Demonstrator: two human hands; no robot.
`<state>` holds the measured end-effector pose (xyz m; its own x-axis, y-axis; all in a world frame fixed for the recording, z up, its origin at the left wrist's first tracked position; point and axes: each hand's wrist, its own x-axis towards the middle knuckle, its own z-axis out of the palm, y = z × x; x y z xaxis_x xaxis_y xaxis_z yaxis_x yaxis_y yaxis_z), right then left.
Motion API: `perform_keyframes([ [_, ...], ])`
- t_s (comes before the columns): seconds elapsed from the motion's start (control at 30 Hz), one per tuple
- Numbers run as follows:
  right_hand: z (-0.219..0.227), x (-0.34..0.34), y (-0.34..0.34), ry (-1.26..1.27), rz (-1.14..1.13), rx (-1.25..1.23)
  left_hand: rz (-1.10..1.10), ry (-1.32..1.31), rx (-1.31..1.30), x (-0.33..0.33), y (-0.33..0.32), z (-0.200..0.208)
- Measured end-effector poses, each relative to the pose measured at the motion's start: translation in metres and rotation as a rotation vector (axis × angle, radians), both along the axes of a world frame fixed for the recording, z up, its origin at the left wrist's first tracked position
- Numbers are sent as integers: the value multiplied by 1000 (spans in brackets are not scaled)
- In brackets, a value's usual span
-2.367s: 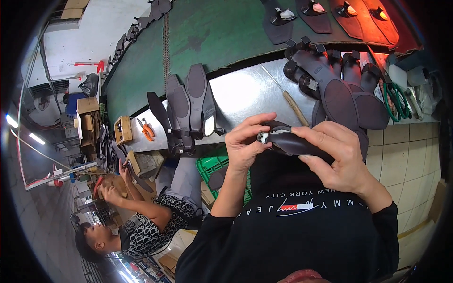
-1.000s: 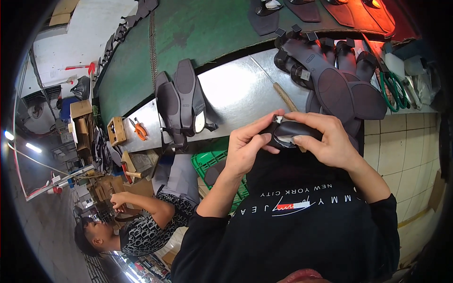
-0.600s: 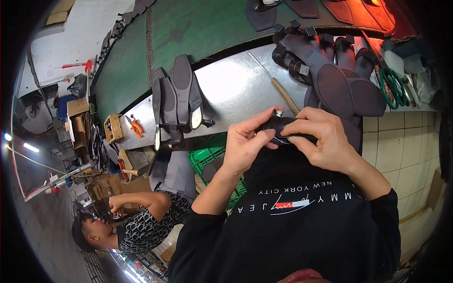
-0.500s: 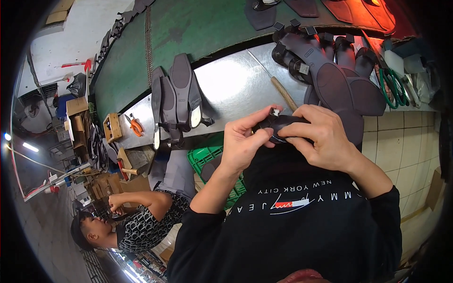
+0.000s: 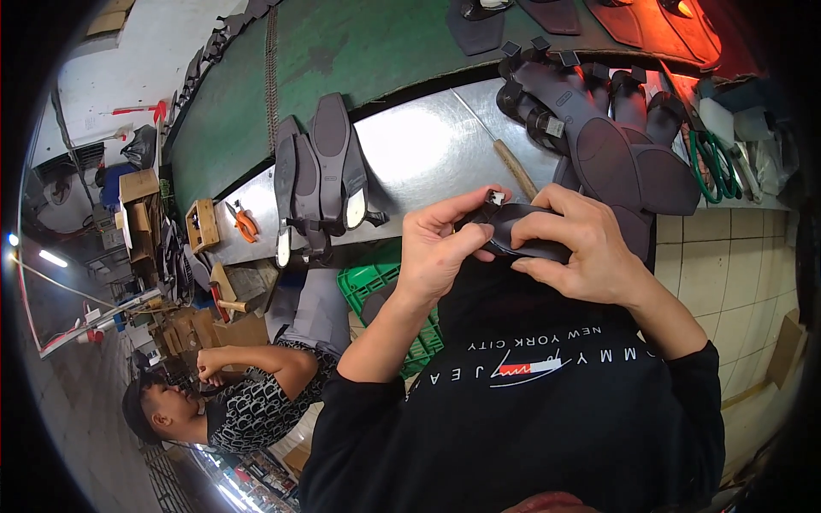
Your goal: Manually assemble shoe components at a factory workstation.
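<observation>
With left hand [image 5: 438, 255] fingers, pinching the left end of a dark shoe [image 5: 505, 221] near the edge of the tabletop [image 5: 402, 150]; running its long axis roughly alongside; with right hand [image 5: 583, 255] fingers, grasping its right part.

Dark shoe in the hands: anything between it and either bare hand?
Nothing visible. The left hand grips the dark shoe at its left end, the right hand further right, both directly. The wooden-handled tool lies beyond them on the metal table, not in between.
</observation>
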<state>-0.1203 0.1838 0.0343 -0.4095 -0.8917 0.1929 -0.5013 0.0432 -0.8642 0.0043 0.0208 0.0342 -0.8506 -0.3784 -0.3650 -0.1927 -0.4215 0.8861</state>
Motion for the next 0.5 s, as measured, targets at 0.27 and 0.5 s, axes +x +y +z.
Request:
perform_keyframes([
  [0.27, -7, 7, 0, 203, -75, -128, -50, -78, 157, 1, -7, 2],
  [0.5, 0, 10, 0, 300, -99, -190, -22, 26, 136, 2, -2, 8],
])
